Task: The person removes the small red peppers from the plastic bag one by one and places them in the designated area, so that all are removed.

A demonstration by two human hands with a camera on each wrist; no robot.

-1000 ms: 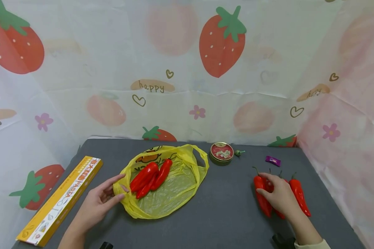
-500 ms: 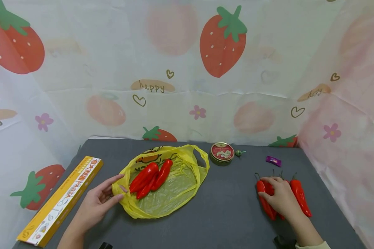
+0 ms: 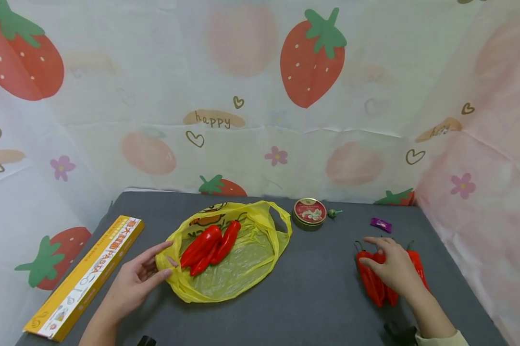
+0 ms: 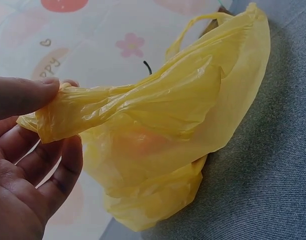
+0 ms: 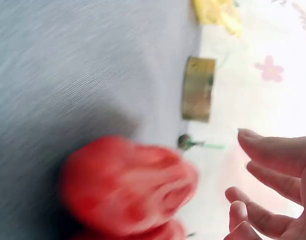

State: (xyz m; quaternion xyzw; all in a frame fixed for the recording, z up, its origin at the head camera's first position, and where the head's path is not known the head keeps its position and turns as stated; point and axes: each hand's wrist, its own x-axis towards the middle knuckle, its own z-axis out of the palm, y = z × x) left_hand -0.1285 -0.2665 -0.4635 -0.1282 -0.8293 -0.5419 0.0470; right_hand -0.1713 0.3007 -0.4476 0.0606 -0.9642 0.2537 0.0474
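My left hand [image 3: 134,281] pinches the rim of a yellow plastic bag [image 3: 251,269] between thumb and fingers. In the left wrist view the gathered edge of the bag [image 4: 128,105] stretches out from the fingertips. Several red chili peppers [image 3: 204,245] lie inside the bag, its mouth spread wide. On the right, my right hand [image 3: 396,266] hovers over a cluster of red chili peppers [image 3: 368,278], partly covering them. The right wrist view shows this hand [image 5: 273,185] with thumb and fingers apart and nothing between them, beside a blurred red pepper [image 5: 128,185].
A round tin [image 3: 309,214] with a red label stands at the back, beside a small green stemmed piece [image 3: 332,213]. A purple wrapped packet [image 3: 381,224] lies behind the right-hand peppers. A long yellow pasta box [image 3: 84,276] lies along the left side of the grey table [image 3: 303,293].
My right hand has loosened and risen slightly from the peppers. The leftmost peppers of that cluster have slid a little right and nearer. The left hand and bag stay nearly in place.
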